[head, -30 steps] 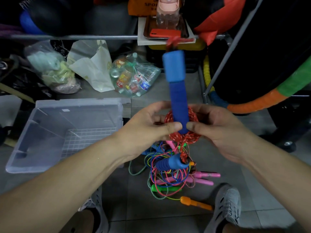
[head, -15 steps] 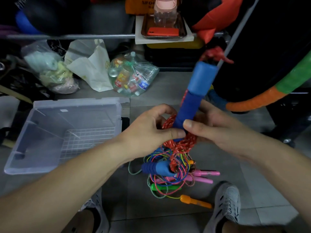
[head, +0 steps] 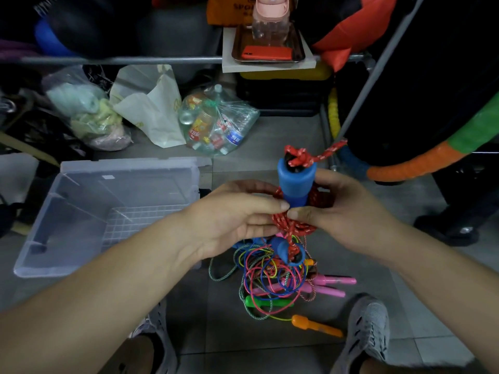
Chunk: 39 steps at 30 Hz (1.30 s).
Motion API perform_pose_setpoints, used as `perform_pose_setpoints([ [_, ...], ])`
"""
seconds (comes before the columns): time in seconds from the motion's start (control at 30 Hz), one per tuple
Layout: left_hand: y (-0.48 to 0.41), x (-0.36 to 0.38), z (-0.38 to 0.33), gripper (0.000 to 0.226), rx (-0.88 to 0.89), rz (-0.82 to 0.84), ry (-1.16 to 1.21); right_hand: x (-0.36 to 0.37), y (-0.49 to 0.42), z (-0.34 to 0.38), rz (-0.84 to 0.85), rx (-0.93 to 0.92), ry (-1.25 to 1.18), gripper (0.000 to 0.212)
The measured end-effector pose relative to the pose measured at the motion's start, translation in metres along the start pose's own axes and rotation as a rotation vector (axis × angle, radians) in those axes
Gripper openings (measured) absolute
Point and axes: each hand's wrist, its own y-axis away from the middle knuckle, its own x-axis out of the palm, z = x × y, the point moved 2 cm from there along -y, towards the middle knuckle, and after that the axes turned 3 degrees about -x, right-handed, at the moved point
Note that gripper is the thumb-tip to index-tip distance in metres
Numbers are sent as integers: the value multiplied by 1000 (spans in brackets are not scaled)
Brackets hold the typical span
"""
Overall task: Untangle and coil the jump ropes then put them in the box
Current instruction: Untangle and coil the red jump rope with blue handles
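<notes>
I stand on a grey tiled floor [head: 229, 336]. The clear plastic box [head: 129, 164] sits on it to my left. Just ahead of my shoes [head: 368, 330] lies the tangle of jump ropes [head: 272, 276], with a green handle [head: 266, 303], pink handles [head: 334, 280] and an orange handle [head: 316, 325] at its near edge. Farther back rest a bag of bottles [head: 216, 122] and a white bag [head: 151, 109].

We grip the red rope coil [head: 294, 225] and blue handle [head: 295, 184] with left hand [head: 237, 217] and right hand [head: 343, 214], right of the clear box [head: 81, 211].
</notes>
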Motion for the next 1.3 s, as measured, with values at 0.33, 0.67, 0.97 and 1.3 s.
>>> perform_pose_setpoints([
  [0.33,-1,11,4,107,129,229,62,-2,0,-1,-33,91,-68,35],
  [0.67,19,10,-28,66,469,-84,-112,0,4,12,-8,-31,226,36],
  [0.97,10,18,0,62,61,-2,-57,-1,6,-1,286,132,-489,80],
  [1.3,-1,9,3,59,46,-178,-91,5,1,-10,-20,226,-410,72],
])
